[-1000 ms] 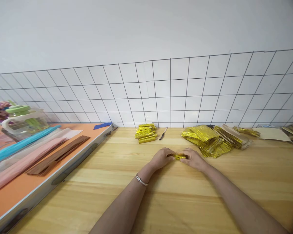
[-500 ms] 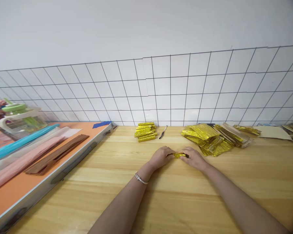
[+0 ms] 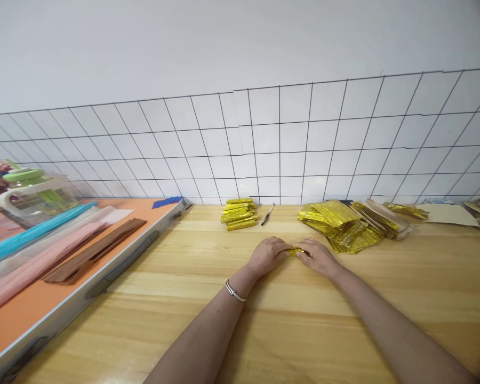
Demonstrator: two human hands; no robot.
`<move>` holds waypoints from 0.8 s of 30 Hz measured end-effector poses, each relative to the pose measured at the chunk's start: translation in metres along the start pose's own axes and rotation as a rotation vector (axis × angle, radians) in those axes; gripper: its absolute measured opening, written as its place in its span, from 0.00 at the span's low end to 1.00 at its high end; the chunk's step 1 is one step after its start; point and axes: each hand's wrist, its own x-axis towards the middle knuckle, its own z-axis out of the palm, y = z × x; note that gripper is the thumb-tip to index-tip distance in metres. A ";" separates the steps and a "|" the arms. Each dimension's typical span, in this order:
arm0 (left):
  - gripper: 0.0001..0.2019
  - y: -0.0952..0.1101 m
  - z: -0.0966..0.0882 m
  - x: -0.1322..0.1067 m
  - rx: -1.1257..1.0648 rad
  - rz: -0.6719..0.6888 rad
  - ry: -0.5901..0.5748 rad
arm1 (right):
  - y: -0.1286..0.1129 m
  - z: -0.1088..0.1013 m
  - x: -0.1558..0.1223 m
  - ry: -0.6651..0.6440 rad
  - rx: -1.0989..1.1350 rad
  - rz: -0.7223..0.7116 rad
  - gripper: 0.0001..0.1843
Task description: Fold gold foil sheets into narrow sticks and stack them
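A small strip of shiny gold foil paper (image 3: 296,252), folded or rolled narrow, lies between my two hands just over the wooden table. My left hand (image 3: 269,255), with a silver bangle on its wrist, is closed on the strip's left end. My right hand (image 3: 318,257) pinches the right end, its fingertips hiding part of the foil. Beyond my left hand is a stack of narrow gold foil pieces (image 3: 239,214). A pen (image 3: 268,214) lies to the right of that stack. Behind my right hand spreads a loose pile of flat gold foil sheets (image 3: 336,216).
On the left, an orange board (image 3: 124,234) with a raised edge carries brown crepe paper (image 3: 96,253), pink paper (image 3: 52,258), a blue roll (image 3: 44,232) and a green-lidded jug (image 3: 36,194). Beige paper (image 3: 452,214) lies at the back right. A gridded white wall (image 3: 264,144) bounds the wooden table (image 3: 296,325).
My left hand has shifted slightly right, closer to my right hand, so less of the gold foil strip shows between them. The view has tilted a little.
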 end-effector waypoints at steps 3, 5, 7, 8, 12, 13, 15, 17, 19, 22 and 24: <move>0.12 0.003 0.002 0.001 0.023 0.015 0.019 | 0.001 0.001 -0.001 0.016 -0.011 -0.005 0.14; 0.12 0.003 0.004 0.001 0.023 0.010 0.021 | 0.000 0.001 -0.001 0.022 -0.015 -0.012 0.13; 0.12 0.003 0.004 0.000 0.022 0.003 0.023 | 0.000 0.001 -0.001 0.028 -0.020 -0.016 0.13; 0.12 0.002 0.005 0.000 0.020 -0.002 0.024 | 0.000 0.001 -0.002 0.032 -0.023 -0.017 0.13; 0.12 0.001 0.005 0.000 -0.004 -0.032 0.026 | -0.001 0.001 -0.002 0.044 -0.032 -0.015 0.13; 0.11 0.001 0.005 0.000 -0.014 -0.041 0.027 | 0.000 0.001 -0.002 0.046 -0.034 -0.014 0.13; 0.11 0.001 0.006 0.000 -0.040 -0.063 0.029 | 0.000 0.002 -0.002 0.049 -0.037 -0.009 0.12; 0.11 0.002 0.006 0.000 -0.074 -0.091 0.030 | 0.001 0.003 -0.001 0.049 -0.037 -0.005 0.12; 0.10 0.002 0.008 0.001 -0.117 -0.122 0.029 | 0.001 0.003 -0.001 0.047 -0.035 0.000 0.12; 0.10 0.001 0.011 0.002 -0.197 -0.171 0.025 | 0.000 0.002 0.000 0.029 -0.027 0.001 0.12; 0.11 -0.001 0.011 0.002 -0.256 -0.198 0.016 | -0.001 0.001 0.000 0.009 -0.023 -0.008 0.15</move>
